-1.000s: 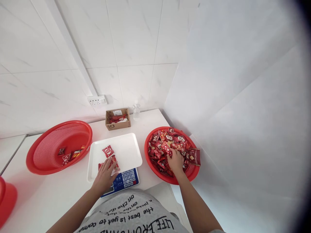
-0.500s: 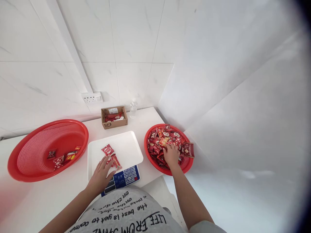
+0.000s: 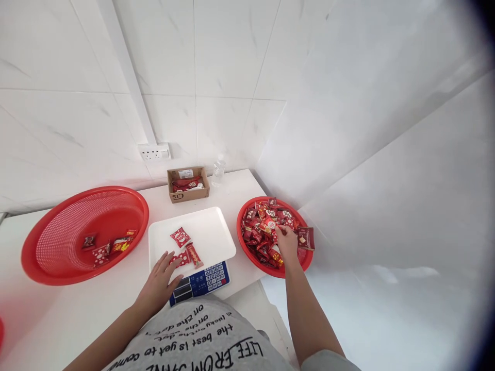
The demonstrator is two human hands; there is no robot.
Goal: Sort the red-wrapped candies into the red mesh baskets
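My left hand (image 3: 158, 282) is over the front left edge of the white tray (image 3: 212, 226), its fingers spread and holding nothing. Three small red packets lie on that tray: a square packet (image 3: 180, 237), a dotted packet (image 3: 181, 258) near my fingertips, and a long packet (image 3: 194, 256). Beneath the tray's front shows the blue keypad panel (image 3: 199, 284) of a scale. Over the right red basket (image 3: 240, 238), heaped with wrapped packets, my right hand (image 3: 286, 244) has its fingers pinched at a small red packet (image 3: 275, 236), partly hidden by the fingertips.
A large red basket (image 3: 36, 242) stands tilted on the left with several packets inside. Behind the tray are a cardboard box (image 3: 191, 194) of red packets and a clear bottle (image 3: 218, 171). A larger dark red packet (image 3: 306, 237) lies across the right basket's rim.
My right hand has gone from spread fingers over the heap to a pinch, and packets there have shifted. The left hand has drawn slightly back from the tray's packets. The view has turned slightly left.
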